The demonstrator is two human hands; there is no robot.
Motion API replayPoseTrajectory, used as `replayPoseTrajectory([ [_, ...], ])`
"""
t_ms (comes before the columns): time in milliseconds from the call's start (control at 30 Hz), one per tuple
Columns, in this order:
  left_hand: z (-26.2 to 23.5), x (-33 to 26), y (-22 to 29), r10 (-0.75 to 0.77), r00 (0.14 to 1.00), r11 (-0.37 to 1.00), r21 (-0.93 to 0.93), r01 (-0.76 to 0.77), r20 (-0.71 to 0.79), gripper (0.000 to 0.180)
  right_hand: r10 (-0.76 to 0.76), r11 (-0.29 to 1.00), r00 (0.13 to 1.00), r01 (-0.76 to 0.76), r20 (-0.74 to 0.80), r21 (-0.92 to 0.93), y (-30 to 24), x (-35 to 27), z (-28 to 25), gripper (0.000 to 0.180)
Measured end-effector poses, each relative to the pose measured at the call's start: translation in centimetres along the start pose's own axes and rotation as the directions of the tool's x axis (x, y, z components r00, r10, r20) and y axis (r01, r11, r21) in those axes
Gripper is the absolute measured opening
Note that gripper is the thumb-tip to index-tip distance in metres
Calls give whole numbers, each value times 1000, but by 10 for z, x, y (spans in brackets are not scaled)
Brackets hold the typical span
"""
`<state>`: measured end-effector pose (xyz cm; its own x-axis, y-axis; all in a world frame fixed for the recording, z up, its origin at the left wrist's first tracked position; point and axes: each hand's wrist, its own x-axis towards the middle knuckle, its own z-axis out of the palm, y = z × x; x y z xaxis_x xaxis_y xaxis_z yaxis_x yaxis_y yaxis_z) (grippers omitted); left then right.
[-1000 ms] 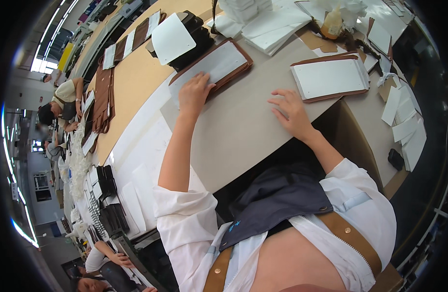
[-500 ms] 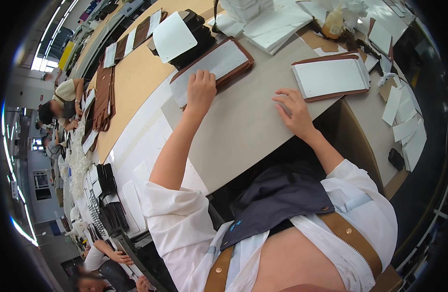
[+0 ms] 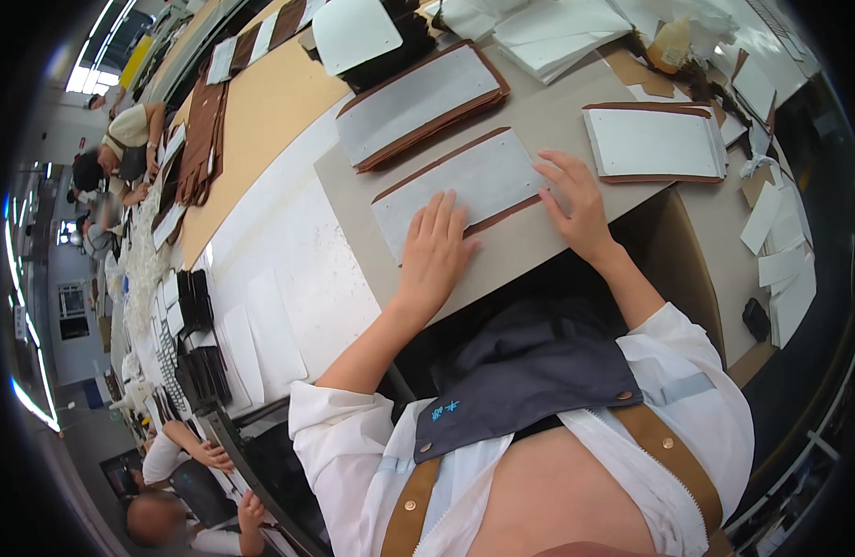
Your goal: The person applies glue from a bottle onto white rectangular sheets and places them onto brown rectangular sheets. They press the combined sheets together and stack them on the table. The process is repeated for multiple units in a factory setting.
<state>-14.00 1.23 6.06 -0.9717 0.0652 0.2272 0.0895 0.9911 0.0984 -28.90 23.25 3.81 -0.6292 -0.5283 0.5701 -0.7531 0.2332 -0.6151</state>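
Note:
A brown leather panel faced with a white sheet [image 3: 478, 181] lies at a slant on the grey work surface in front of me. My left hand [image 3: 437, 241] rests on its near left part, fingers stretched out flat. At its right end is my right hand [image 3: 574, 204], with fingers spread and curved; the fingertips are at the panel's edge, and I cannot tell whether they press on it. Just beyond lies a stack of similar brown panels with a white sheet on top [image 3: 423, 107]. To the right is another such stack [image 3: 652, 142].
Black pieces under a white card [image 3: 355, 37] stand at the far left, with white sheets [image 3: 557, 37] beside them. A bottle of amber liquid [image 3: 669, 46] is at the far right, above white strips [image 3: 782, 255] and a black lump [image 3: 755, 311]. Other people work at the left.
One white-faced brown panel has come from the far stack to the surface before me. My left hand has moved nearer and right with it; my right hand now meets its right end.

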Motion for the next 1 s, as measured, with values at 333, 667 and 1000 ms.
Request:
replayPoseTrajectory([
  [333, -11, -88, 3, -88, 986, 943, -307, 128, 143, 66, -74, 950, 778, 246, 624, -193, -40, -6, 18, 70],
  [667, -62, -298, -83, -689, 590, 619, 81, 781, -421, 58, -95, 936, 754, 290, 650, -199, -50, -1, 16, 63],
  [1000, -55, -358, -63, -573, 724, 707, 215, 674, -384, 44, -127, 956, 761, 264, 636, -126, -48, -8, 6, 66],
])
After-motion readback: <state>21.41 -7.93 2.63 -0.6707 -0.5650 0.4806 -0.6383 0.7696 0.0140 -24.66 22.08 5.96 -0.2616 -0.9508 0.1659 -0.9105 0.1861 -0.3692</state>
